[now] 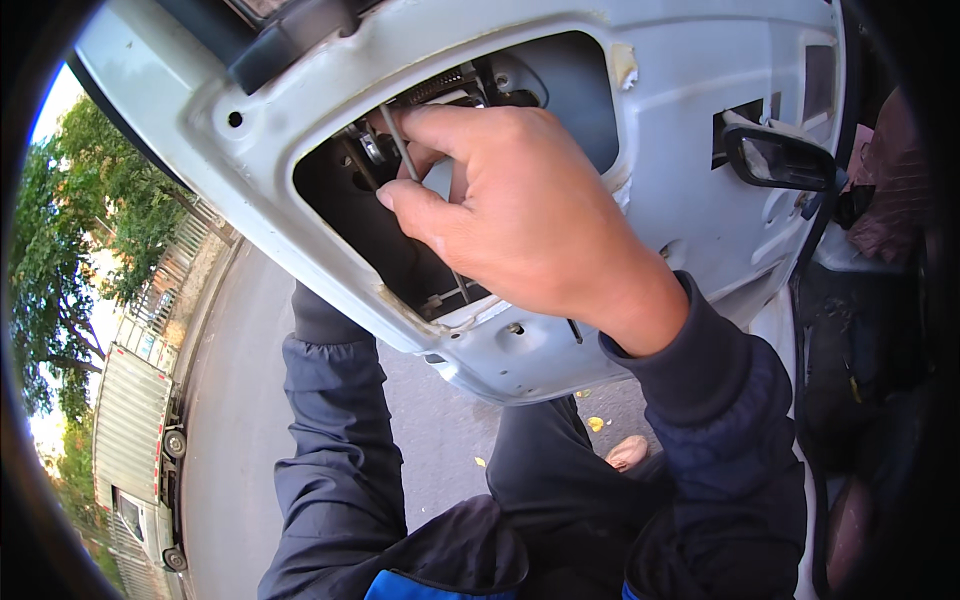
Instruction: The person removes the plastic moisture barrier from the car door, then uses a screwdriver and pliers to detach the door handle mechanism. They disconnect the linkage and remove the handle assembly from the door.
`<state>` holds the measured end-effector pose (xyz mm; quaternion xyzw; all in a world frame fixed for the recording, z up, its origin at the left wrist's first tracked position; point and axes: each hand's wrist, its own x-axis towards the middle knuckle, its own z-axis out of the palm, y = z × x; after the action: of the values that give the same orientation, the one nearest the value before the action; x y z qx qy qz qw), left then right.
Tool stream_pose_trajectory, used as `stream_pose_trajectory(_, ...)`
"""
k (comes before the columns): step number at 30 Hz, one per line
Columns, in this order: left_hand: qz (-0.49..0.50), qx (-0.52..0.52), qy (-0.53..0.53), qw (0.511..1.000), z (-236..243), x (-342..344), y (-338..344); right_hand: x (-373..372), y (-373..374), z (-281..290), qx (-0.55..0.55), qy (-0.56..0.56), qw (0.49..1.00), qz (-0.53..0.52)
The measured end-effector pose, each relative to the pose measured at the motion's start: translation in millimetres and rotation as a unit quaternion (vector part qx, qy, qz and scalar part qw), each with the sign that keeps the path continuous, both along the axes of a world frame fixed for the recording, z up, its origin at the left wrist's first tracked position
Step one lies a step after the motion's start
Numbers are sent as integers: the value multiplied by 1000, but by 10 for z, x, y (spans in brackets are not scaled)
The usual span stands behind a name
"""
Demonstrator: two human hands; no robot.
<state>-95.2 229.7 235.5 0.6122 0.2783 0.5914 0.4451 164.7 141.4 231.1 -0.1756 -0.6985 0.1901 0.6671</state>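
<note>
My right hand [535, 215] reaches into the large cut-out of a white vehicle door [690, 80]. Its thumb and fingers are closed on a thin metal rod [402, 148], which slants across the upper left of the hole. Close to the fingertips sits a shiny metal latch part [375, 148]. A dark coiled spring [435, 85] shows above the knuckles, partly covered by the hand. On the left, my left sleeve [325, 380] runs up behind the door's lower edge, which hides the left hand.
A black inner door handle [778, 157] sticks out on the right. Dark vehicle interior [865, 340] lies beyond the door's right edge. Below is grey pavement [430, 430] with a few yellow leaves. A box truck [130, 430] stands across the road beside trees and a fence.
</note>
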Motion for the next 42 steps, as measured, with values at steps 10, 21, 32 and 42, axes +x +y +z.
stream_pose_trajectory(10, 13, 9, -42, 999, 163, 18, 352, -149, -116, 152, -77, 46, 995, -42)
stream_pose_trajectory(21, 31, 6, -103, 994, -23, -153, 480, -414, -136, 240, -51, 109, 978, -173)
stream_pose_trajectory(32, 52, 1, -119, 991, -203, -383, 598, -378, -99, 218, -34, 78, 976, -202)
stream_pose_trajectory(42, -8, 19, -164, 986, -334, -1123, -57, 323, -1074, -618, -24, 175, 966, -190)
